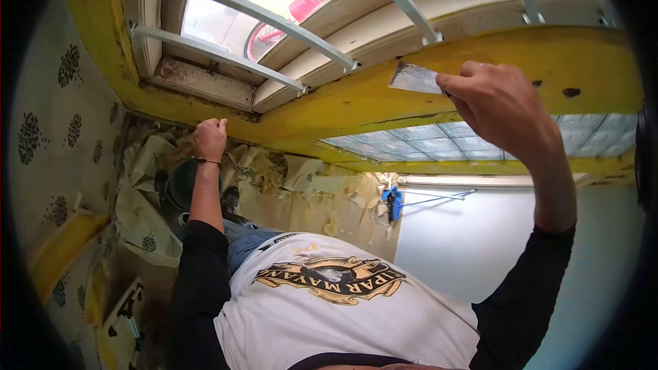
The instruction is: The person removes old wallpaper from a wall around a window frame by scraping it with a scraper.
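Observation:
My right hand (497, 99) is closed around a putty knife (415, 79), whose wide metal blade points left. The handle is hidden inside my fist. The blade lies over the yellow-painted wall (329, 106), just below the window frame, and its edge is dark with residue. Lower on the left, my left hand (210, 140) is curled into a fist with nothing showing in it, close to the bottom edge of the yellow wall. A dark green bucket (181, 183) stands below that hand, partly behind my wrist.
White window bars (247, 8) cross the opening above. A glass-block panel (418, 142) sits in the wall below the putty knife. Torn wallpaper (147, 223) litters the floor, with patterned wallpaper (51, 123) on the left wall. A blue object (393, 203) lies beside a pale panel (473, 247).

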`<action>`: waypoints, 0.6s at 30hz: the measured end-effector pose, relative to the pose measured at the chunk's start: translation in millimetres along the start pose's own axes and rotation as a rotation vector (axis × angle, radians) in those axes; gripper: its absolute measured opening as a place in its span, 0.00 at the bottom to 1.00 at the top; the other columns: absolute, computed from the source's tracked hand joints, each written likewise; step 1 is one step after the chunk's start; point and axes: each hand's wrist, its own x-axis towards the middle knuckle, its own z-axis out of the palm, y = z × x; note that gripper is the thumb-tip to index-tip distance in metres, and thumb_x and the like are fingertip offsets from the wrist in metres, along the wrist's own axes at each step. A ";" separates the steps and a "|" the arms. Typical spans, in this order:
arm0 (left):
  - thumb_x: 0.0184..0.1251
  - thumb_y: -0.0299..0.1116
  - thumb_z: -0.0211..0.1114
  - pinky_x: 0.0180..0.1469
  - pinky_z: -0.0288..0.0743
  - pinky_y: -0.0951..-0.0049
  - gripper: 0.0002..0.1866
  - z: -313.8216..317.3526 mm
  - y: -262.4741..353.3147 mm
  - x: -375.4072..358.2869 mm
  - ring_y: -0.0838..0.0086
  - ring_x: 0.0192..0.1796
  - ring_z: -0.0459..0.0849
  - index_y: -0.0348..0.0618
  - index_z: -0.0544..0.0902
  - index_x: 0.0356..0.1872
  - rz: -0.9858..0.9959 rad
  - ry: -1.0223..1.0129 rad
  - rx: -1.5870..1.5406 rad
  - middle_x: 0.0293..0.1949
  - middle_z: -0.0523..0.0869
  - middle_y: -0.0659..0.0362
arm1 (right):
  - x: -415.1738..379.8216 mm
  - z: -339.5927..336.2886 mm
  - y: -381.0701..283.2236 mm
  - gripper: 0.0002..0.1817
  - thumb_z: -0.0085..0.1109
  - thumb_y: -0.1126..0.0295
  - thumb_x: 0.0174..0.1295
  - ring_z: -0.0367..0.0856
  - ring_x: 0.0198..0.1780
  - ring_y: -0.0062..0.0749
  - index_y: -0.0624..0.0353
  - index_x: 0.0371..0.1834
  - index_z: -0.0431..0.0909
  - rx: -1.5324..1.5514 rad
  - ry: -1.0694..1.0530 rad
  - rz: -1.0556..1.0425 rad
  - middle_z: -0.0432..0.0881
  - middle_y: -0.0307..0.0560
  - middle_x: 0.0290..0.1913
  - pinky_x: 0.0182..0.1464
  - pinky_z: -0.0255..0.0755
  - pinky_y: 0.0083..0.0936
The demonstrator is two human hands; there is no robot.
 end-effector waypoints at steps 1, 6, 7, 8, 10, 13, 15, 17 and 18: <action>0.62 0.47 0.66 0.32 0.74 0.51 0.21 7.6 -10.9 0.2 0.47 0.29 0.81 0.37 0.83 0.22 0.021 0.053 0.034 0.24 0.82 0.45 | 13.0 -4.1 2.7 0.08 0.57 0.73 0.63 0.80 0.24 0.38 0.57 0.42 0.84 -0.044 -0.133 -0.007 0.80 0.48 0.24 0.27 0.73 0.34; 0.62 0.46 0.67 0.37 0.76 0.53 0.18 5.2 -37.1 3.0 0.49 0.35 0.82 0.39 0.85 0.25 -0.125 -0.060 0.024 0.29 0.83 0.46 | 64.5 2.0 4.0 0.09 0.58 0.74 0.62 0.81 0.23 0.39 0.60 0.24 0.82 -0.060 -0.331 -0.121 0.80 0.48 0.19 0.30 0.75 0.38; 0.61 0.44 0.68 0.39 0.77 0.53 0.16 16.4 -52.5 4.4 0.50 0.38 0.82 0.40 0.85 0.25 -0.066 0.090 -0.019 0.32 0.83 0.46 | 71.3 2.1 -1.2 0.09 0.58 0.74 0.62 0.81 0.23 0.39 0.60 0.24 0.82 -0.065 -0.342 -0.128 0.80 0.48 0.19 0.30 0.75 0.38; 0.61 0.43 0.68 0.41 0.77 0.53 0.15 27.6 -66.5 3.4 0.52 0.41 0.82 0.40 0.85 0.26 -0.008 0.241 -0.060 0.35 0.84 0.47 | 78.9 1.9 -8.8 0.10 0.58 0.74 0.62 0.82 0.24 0.39 0.60 0.21 0.81 -0.095 -0.372 -0.130 0.80 0.48 0.19 0.31 0.76 0.37; 0.60 0.40 0.70 0.45 0.77 0.53 0.12 22.0 -75.0 5.1 0.53 0.45 0.81 0.41 0.85 0.27 -0.001 0.285 0.002 0.38 0.83 0.49 | 91.8 -3.7 -12.1 0.12 0.58 0.75 0.61 0.83 0.24 0.39 0.60 0.19 0.80 -0.138 -0.382 -0.144 0.80 0.49 0.19 0.32 0.78 0.36; 0.59 0.39 0.70 0.43 0.77 0.53 0.11 -0.3 -85.7 6.3 0.53 0.42 0.81 0.41 0.84 0.27 -0.038 -0.014 0.073 0.36 0.82 0.49 | 86.8 -8.2 -7.2 0.11 0.58 0.75 0.59 0.82 0.23 0.36 0.58 0.18 0.79 -0.135 -0.448 -0.140 0.79 0.48 0.18 0.33 0.79 0.35; 0.58 0.39 0.70 0.42 0.77 0.54 0.12 -7.3 -82.6 2.4 0.52 0.40 0.81 0.41 0.83 0.25 -0.117 -0.012 0.067 0.36 0.82 0.50 | 89.6 11.0 -9.1 0.11 0.58 0.75 0.59 0.82 0.22 0.35 0.58 0.18 0.79 -0.128 -0.437 -0.187 0.79 0.47 0.18 0.33 0.79 0.35; 0.58 0.39 0.70 0.41 0.77 0.53 0.12 3.3 -96.8 1.9 0.52 0.39 0.81 0.41 0.82 0.24 -0.088 0.029 0.044 0.36 0.82 0.50 | 93.2 9.7 -8.5 0.11 0.58 0.76 0.60 0.81 0.22 0.33 0.57 0.19 0.79 -0.131 -0.397 -0.247 0.80 0.46 0.18 0.32 0.78 0.34; 0.58 0.39 0.70 0.41 0.77 0.53 0.13 4.2 -102.9 2.3 0.52 0.38 0.82 0.41 0.82 0.24 -0.065 0.072 0.028 0.35 0.82 0.50 | 94.0 -0.4 -9.2 0.11 0.58 0.76 0.61 0.81 0.22 0.32 0.58 0.20 0.80 -0.145 -0.429 -0.217 0.80 0.46 0.19 0.31 0.78 0.33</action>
